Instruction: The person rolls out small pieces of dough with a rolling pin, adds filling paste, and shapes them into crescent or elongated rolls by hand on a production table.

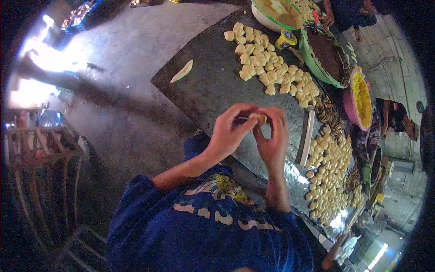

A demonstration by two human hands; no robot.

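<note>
pale yellow dough pieces (272, 72), dark grey slab (213, 86), green bowl (312, 59), pink bowl (350, 105), blue printed shirt (204, 226)

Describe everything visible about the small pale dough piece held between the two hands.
The small pale dough piece is yellowish-cream, soft-looking and rounded, mostly hidden by fingers, so its full shape cannot be told. It is held above the dark grey work slab, not resting on it. The left hand pinches it from one side with thumb and fingertips; the right hand cups it from the other. Both touch it directly. It matches the colour of the cut dough lumps piled further back.
</note>
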